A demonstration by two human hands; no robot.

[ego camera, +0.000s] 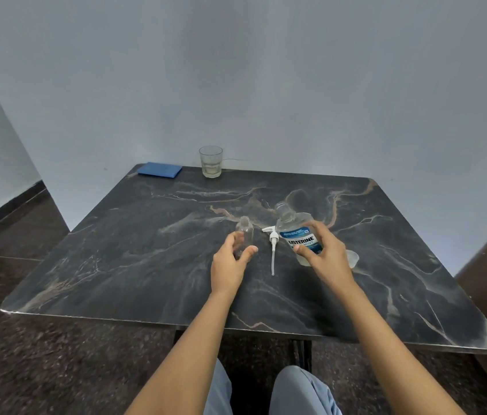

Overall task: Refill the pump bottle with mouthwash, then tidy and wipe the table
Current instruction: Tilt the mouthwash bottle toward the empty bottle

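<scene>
Near the middle of the table (116, 265) we have both hands at work. Our left hand (230, 260) curls round the lower part of the pump bottle (244, 232), thumb on its near right and fingers on its left. The bottle stands upright, its narrow neck open. Our right hand (324, 254) is clamped on the mouthwash bottle (294, 229), thumb across the label and fingers round the right side; it too is uncapped and upright. Between the two lies the pump head (272, 244), its tube pointing toward us. A clear cap (353, 259) sits just right of the right hand. At the far edge stand a glass (210, 161) and, left of it, a folded blue cloth (160, 170).

The pour looks like our weak point. The mouthwash bottle's mouth is far wider than the pump bottle's neck, and we see no funnel, so a quick tilt would likely send liquid over the table and the pump head. The pump bottle looks empty and light, so a loose left-hand hold could let it tip. Swinging the right hand back could also knock the cap away.
</scene>
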